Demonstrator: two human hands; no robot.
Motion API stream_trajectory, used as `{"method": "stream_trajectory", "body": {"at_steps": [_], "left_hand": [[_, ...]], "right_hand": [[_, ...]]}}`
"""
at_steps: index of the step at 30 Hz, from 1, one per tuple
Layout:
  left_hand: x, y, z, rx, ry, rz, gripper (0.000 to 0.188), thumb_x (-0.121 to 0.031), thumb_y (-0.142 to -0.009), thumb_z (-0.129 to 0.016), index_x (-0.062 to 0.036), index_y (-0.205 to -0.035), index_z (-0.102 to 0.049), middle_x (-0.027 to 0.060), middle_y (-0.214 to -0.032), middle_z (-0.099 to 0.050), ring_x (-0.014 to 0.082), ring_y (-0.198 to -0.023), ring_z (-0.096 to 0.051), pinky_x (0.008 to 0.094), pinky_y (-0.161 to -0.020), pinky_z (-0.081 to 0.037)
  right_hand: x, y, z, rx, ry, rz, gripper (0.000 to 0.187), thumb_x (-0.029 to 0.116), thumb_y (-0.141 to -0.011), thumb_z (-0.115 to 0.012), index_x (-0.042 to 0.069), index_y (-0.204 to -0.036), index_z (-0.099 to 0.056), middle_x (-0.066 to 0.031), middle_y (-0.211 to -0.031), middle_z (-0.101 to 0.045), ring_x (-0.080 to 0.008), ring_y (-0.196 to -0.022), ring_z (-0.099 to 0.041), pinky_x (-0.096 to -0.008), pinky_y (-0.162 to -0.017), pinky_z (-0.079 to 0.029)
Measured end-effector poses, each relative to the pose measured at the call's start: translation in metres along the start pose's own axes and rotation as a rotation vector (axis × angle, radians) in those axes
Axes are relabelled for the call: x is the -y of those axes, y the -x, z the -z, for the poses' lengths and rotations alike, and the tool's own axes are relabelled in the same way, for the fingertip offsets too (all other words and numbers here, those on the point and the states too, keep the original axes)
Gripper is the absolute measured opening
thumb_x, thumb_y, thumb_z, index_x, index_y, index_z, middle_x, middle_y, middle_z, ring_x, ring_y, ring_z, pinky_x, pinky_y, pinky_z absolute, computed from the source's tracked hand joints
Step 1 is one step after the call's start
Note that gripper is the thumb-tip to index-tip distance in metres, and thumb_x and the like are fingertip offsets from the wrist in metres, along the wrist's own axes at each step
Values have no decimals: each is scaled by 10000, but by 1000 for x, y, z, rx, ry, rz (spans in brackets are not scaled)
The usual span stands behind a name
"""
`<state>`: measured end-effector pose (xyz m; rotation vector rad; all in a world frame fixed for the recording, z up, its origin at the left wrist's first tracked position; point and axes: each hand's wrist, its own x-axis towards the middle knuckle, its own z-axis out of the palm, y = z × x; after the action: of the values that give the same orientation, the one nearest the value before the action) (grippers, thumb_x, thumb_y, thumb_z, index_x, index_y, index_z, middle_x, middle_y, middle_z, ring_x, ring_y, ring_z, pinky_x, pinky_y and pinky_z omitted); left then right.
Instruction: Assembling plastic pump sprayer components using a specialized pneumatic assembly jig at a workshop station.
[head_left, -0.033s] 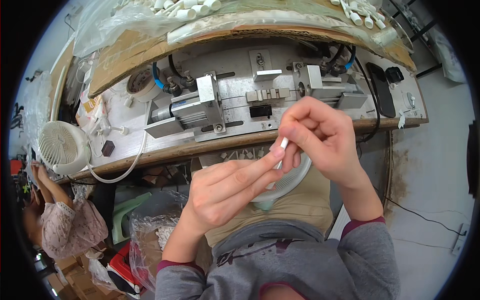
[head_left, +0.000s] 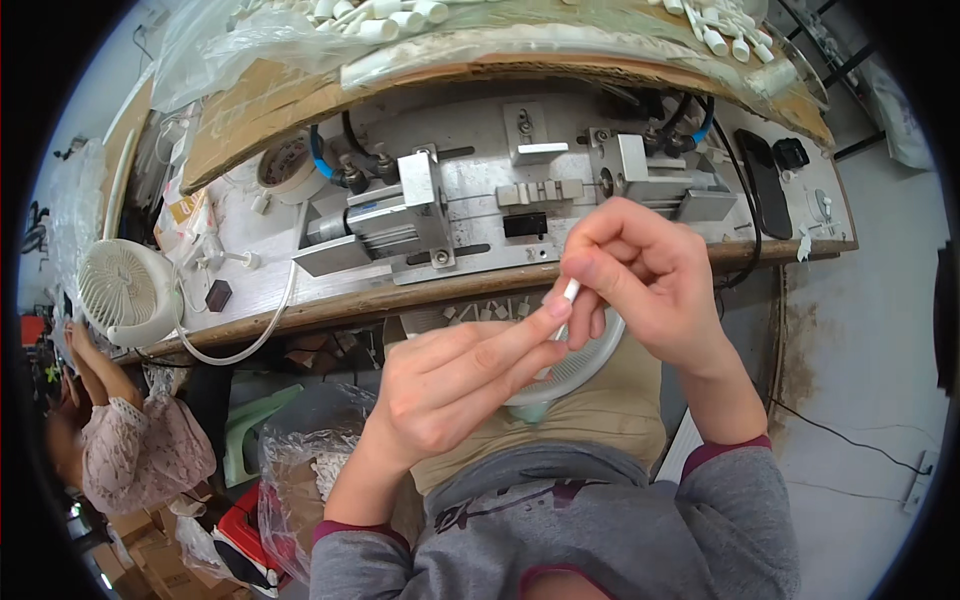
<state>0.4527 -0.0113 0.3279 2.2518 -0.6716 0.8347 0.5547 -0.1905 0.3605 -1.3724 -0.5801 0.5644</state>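
Above my lap, close to the bench's front edge, a slim white rod (head_left: pixel 571 291) slants between my hands. My left hand (head_left: pixel 465 380) grips its lower part, with the fingertips pressed against it. At the upper end, thumb and forefinger of my right hand (head_left: pixel 645 285) pinch the rod; its tip is hidden by them. Beneath both hands, a round pale basket or tray (head_left: pixel 590 368) shows in part over my lap. Beyond the hands stands a metal clamping fixture (head_left: pixel 470 215) with a cylinder on each side and a small notched block (head_left: pixel 538 191) in its middle.
A cardboard shelf (head_left: pixel 270 105) piled with white plastic parts (head_left: pixel 378 28) overhangs the fixture. At left stand a white fan (head_left: pixel 125 290) and a tape roll (head_left: pixel 290 168). A black phone (head_left: pixel 762 185) lies at right. Another person (head_left: pixel 145 430) sits at far left.
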Motion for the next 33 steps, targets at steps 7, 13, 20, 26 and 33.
{"method": "stream_trajectory", "body": {"at_steps": [7,13,20,26,33], "left_hand": [[1,-14,19,-78,-86,125,329,-7,-646,-813,18,-967,-746,163,-1147,-693,201,-777,-684,273,-654,-576],[3,-17,1,-53,-120,323,340,-19,-687,-815,-7,-1016,-735,130,-1208,-661,199,-869,-657,303,-672,-571],[11,-17,-27,24,-248,283,320,-82,-717,-801,-15,-1015,-705,118,-1253,-652,228,-872,-649,325,-727,-553],[18,-11,-34,33,-270,278,325,-79,-723,-794,-12,-1028,-703,126,-1257,-655,219,-869,-656,324,-725,-555],[23,-9,-46,120,-403,264,305,-108,-727,-790,-28,-1006,-698,126,-1255,-670,198,-734,-684,304,-675,-538]], "right_hand": [[24,-48,-13,-53,376,221,141,125,-953,-656,-11,-992,-652,-49,-724,-690,-64,-556,-616,-218,-488,-455],[66,-178,-25,-58,922,536,166,105,-899,-621,-26,-985,-675,-164,-906,-691,-290,-843,-664,-395,-766,-529],[40,-250,-52,57,1653,506,224,199,-906,-692,83,-1098,-695,-78,-1077,-690,-249,-953,-673,-375,-821,-541],[67,-212,-1,256,1562,539,215,179,-895,-602,43,-1011,-720,-159,-1016,-685,-315,-924,-664,-427,-822,-544],[45,-188,69,165,1366,900,226,153,-921,-651,117,-1140,-699,-51,-1157,-656,-257,-1040,-645,-380,-877,-529]]}}
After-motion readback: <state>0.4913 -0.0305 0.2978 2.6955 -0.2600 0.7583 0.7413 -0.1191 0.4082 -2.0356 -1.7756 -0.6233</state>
